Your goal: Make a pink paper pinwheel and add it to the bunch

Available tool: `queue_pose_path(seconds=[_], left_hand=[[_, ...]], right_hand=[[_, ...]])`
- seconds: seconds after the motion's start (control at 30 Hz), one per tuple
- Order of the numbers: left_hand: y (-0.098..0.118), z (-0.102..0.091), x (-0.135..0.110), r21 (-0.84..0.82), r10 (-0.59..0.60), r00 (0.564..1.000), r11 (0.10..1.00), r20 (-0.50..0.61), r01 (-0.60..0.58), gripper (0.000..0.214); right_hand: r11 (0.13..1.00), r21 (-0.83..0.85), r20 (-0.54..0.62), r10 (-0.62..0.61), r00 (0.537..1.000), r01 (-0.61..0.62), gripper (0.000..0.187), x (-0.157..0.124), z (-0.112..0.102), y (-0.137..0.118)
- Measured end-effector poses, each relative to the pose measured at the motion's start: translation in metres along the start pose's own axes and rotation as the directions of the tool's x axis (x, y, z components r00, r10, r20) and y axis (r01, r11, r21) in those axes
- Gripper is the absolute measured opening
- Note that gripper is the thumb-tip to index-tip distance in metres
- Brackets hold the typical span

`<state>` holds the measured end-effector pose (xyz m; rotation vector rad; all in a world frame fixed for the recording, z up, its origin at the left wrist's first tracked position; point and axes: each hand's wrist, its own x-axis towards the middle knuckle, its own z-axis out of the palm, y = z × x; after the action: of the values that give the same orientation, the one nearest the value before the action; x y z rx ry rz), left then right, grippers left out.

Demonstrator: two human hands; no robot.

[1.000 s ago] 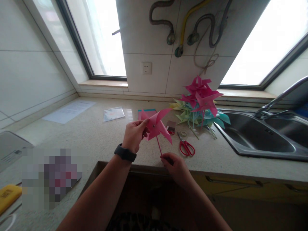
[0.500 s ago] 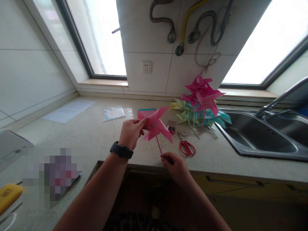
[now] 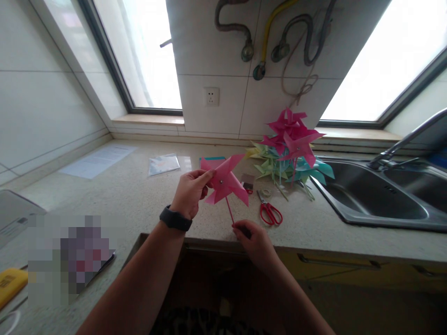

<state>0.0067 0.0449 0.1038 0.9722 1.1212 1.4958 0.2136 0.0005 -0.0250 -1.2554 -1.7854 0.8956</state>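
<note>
A pink paper pinwheel on a thin pink stick is held up over the front of the counter. My left hand, with a dark band on the wrist, pinches one of its blades between thumb and fingers. Lower down, the fingers of my right hand are closed on the bottom end of the stick. Red-handled scissors lie right of the pinwheel, beside a small roll of tape. Behind the pinwheel, a teal-edged flat item is partly hidden.
Several finished pinwheels in pink, green, yellow and blue are heaped at the back, near the steel sink. A paper sheet and a clear packet lie to the left. A yellow object sits at the near left.
Both hands keep the same hold on the pinwheel, which has barely moved. The whole view has shifted very slightly.
</note>
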Motion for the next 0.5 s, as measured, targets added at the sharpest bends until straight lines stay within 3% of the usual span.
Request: queue_pose_path(seconds=[0.5], left_hand=[[0.005, -0.013, 0.000, 0.178, 0.112, 0.993, 0.979, -0.040, -0.103, 0.028]], right_hand=[[0.999, 0.037, -0.003, 0.011, 1.000, -0.011, 0.018, -0.002, -0.001, 0.002]])
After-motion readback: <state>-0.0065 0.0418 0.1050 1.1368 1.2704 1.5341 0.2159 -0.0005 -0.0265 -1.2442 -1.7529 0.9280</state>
